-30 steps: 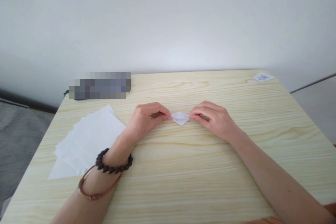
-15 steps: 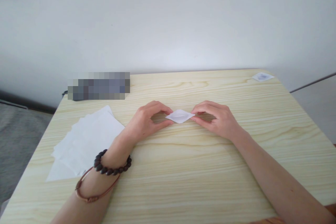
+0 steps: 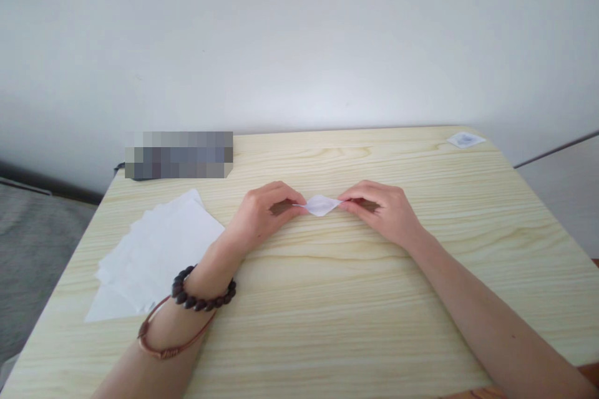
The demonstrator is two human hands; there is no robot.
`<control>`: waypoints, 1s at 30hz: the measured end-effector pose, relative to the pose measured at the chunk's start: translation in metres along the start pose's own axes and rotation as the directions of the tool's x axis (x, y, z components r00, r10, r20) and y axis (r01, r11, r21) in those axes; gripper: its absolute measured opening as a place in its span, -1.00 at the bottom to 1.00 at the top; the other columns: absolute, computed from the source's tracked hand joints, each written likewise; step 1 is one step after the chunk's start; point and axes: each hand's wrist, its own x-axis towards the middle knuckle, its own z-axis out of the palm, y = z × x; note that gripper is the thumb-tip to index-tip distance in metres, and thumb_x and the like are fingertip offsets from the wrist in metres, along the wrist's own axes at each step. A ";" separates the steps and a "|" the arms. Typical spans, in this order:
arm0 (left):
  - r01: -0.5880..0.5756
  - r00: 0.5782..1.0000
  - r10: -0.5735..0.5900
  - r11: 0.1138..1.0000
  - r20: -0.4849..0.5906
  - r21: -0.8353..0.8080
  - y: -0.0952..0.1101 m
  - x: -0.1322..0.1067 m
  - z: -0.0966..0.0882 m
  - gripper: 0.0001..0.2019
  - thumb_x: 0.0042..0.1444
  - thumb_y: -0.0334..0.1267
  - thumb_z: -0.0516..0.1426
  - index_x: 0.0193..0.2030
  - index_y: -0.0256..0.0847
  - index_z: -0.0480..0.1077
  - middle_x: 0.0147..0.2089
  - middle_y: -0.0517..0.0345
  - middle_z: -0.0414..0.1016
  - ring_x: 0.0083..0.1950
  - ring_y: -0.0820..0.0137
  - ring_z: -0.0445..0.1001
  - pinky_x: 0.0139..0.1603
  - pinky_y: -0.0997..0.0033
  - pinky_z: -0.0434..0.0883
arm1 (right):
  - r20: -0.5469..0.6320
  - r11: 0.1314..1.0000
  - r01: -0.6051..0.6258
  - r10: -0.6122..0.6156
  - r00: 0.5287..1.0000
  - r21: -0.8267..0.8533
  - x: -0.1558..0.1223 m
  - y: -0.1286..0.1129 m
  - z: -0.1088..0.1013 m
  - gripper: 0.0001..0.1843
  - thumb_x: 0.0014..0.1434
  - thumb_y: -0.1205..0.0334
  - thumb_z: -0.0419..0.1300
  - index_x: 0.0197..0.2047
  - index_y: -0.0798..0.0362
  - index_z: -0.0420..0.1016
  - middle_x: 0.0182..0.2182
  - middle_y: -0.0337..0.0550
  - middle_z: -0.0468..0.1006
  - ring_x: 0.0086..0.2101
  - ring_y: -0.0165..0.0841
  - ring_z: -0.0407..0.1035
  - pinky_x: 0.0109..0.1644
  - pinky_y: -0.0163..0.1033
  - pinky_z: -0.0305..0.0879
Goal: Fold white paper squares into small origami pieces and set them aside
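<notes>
A small folded white paper piece [image 3: 320, 204], diamond-shaped, lies near the middle of the light wooden table [image 3: 327, 299]. My left hand [image 3: 264, 215] pinches its left tip between thumb and fingers. My right hand [image 3: 381, 209] pinches its right tip the same way. Both hands rest low on the tabletop with fingers curled. My left wrist wears a dark bead bracelet [image 3: 201, 293] and a thin brown band.
A loose stack of white paper sheets [image 3: 150, 259] lies to the left of my left arm. A small printed paper square [image 3: 465, 139] sits at the far right corner. A blurred dark object [image 3: 178, 154] is at the back left edge. A white wall stands behind.
Half a second ago the folded paper was spread wider between my fingers; now it looks narrower and more pinched. Both hands stayed almost in place.
</notes>
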 end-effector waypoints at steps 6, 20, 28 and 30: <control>-0.057 0.998 0.057 0.998 -0.009 -0.023 0.001 0.001 0.002 -0.91 0.14 -0.29 0.21 -0.33 -0.23 0.53 -0.30 0.11 0.52 -0.31 0.45 0.47 -0.32 0.52 0.38 | 0.003 0.998 0.063 -0.063 0.998 0.000 0.002 -0.005 0.004 -0.92 0.23 0.32 0.20 -0.26 0.06 0.54 -0.34 -0.14 0.57 -0.35 -0.42 0.45 -0.28 -0.33 0.38; -0.077 0.996 0.079 0.996 -0.043 0.044 0.002 -0.001 0.001 -0.88 0.23 -0.34 0.10 -0.14 -0.23 0.44 -0.19 0.12 0.47 -0.21 0.47 0.41 -0.23 0.49 0.35 | -0.056 0.995 -0.094 0.095 0.994 0.021 0.003 -0.002 0.002 -0.88 0.22 0.25 0.22 -0.19 0.03 0.56 -0.26 -0.11 0.60 -0.31 -0.36 0.46 -0.34 -0.28 0.37; -0.029 0.983 0.055 0.988 -0.174 0.150 -0.001 0.002 0.004 -0.87 0.26 -0.32 0.05 -0.17 -0.22 0.43 -0.30 0.18 0.46 -0.30 0.48 0.39 -0.26 0.49 0.33 | -0.090 0.985 -0.167 0.170 0.981 0.042 0.003 0.004 0.004 -0.87 0.23 0.24 0.19 -0.22 0.02 0.58 -0.28 -0.14 0.59 -0.32 -0.37 0.45 -0.32 -0.27 0.34; -0.015 0.983 0.047 0.984 -0.177 0.177 -0.002 0.002 0.005 -0.86 0.26 -0.31 0.04 -0.15 -0.22 0.42 -0.30 0.17 0.45 -0.33 0.47 0.39 -0.28 0.47 0.35 | -0.155 0.979 -0.197 0.203 0.967 0.053 0.003 0.008 0.004 -0.86 0.23 0.21 0.19 -0.22 0.01 0.59 -0.30 -0.14 0.59 -0.33 -0.36 0.44 -0.32 -0.26 0.34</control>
